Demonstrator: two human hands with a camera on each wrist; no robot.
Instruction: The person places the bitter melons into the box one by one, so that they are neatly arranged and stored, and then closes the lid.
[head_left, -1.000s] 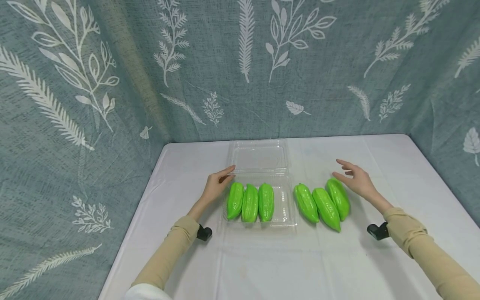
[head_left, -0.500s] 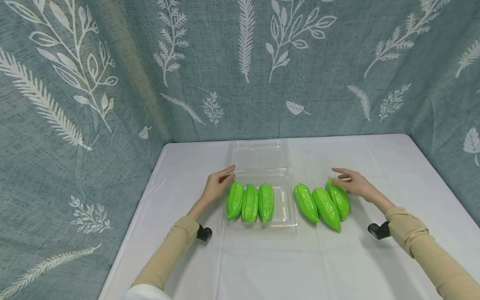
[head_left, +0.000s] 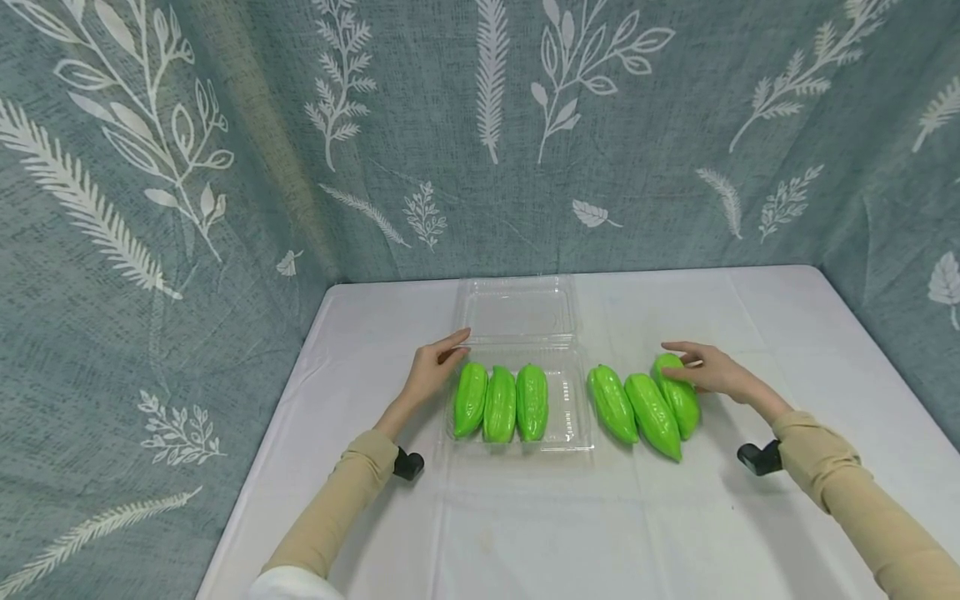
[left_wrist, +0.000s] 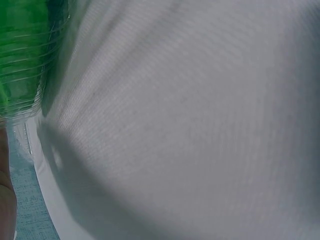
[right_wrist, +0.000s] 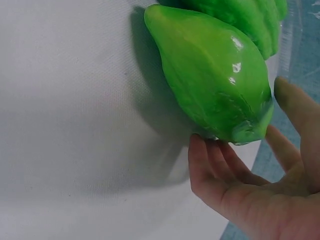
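A clear plastic clamshell box [head_left: 567, 408], lid [head_left: 517, 312] folded back, stands on the table. Inside lie a left bitter melon [head_left: 471, 400], a middle one and a right one, all bright green and ridged. My left hand [head_left: 431, 371] rests against the box's left edge by the hinge, its index finger fairly straight. To the right of the box lie three more melons; the rightmost bitter melon [right_wrist: 215, 75] has my right hand [head_left: 716, 372] around its far end. Fingers curl at its underside and the thumb lies close to its other side.
White cloth covers the table [head_left: 540, 533]. Leaf-patterned blue-green curtains [head_left: 450, 225] hang behind and along the sides. Two other bitter melons, the left one [head_left: 612, 404] and the middle one [head_left: 652, 417], lie between the box and the right hand.
My right hand has come down and slightly nearer to me, from above the rightmost bitter melon to around its far end. The left hand and the box have stayed in place.
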